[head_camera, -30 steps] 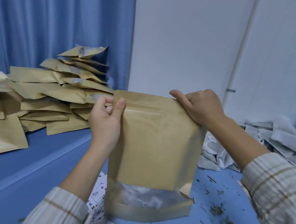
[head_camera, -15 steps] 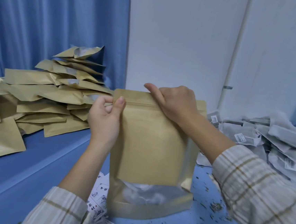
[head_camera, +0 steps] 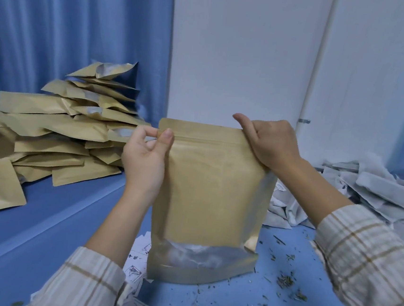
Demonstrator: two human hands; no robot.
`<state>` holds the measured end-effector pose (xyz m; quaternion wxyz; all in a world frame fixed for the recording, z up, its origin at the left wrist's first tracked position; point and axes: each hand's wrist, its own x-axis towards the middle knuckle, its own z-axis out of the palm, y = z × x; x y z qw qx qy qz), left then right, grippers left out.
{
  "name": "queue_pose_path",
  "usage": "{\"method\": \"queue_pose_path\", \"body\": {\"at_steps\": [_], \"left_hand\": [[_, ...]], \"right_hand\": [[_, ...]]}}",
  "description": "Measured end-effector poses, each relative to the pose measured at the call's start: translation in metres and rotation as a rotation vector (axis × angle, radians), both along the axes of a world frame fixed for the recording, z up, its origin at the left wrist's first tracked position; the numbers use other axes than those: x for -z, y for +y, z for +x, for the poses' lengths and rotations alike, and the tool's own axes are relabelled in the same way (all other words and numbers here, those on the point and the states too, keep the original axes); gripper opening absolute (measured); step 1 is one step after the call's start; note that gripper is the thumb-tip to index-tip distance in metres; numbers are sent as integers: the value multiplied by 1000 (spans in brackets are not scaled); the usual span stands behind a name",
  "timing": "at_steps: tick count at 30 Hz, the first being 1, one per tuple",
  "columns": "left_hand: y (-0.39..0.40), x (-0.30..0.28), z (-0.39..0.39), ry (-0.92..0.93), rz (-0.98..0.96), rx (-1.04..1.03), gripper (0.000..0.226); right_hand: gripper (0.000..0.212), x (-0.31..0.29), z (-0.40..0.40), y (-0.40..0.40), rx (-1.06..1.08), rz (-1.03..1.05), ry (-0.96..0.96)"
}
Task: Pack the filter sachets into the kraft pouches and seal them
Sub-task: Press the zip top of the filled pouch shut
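Dim, bluish, even light; soft shadows, wide-angle bending at edges

blue curtain (head_camera: 72,29), white wall (head_camera: 242,53) with pipe (head_camera: 315,65), printed paper slips (head_camera: 139,250), green crumbs (head_camera: 285,280).

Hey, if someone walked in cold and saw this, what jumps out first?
A kraft pouch stands upright at centre on the blue table, the left hand and right hand pinching its top corners. Behind on the left rises a heap of kraft pouches; on the right lies a pile of white filter sachets.
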<state>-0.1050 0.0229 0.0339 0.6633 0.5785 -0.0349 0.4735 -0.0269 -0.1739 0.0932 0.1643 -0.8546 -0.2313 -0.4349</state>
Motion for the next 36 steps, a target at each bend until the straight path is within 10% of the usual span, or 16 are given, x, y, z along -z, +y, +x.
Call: {"method": "queue_pose_path", "body": {"at_steps": [10, 17, 22, 26, 28, 36], "left_hand": [[12, 11, -1, -4, 13, 8, 25], [49, 12, -1, 41, -280, -75, 21], [65, 16, -5, 198, -336, 36, 17], [71, 41, -21, 566, -38, 402, 62], [70, 63, -33, 692, 76, 457, 50], [133, 73, -70, 666, -124, 484, 25]], "right_hand": [[48, 19, 8, -12, -261, 455, 225], [29, 90, -6, -43, -703, 362, 1027], [15, 121, -4, -20, -655, 558, 919], [20, 130, 2, 11, -489, 752, 803], [27, 130, -2, 30, -405, 791, 777], [38, 141, -35, 91, -853, 948, 1237]]}}
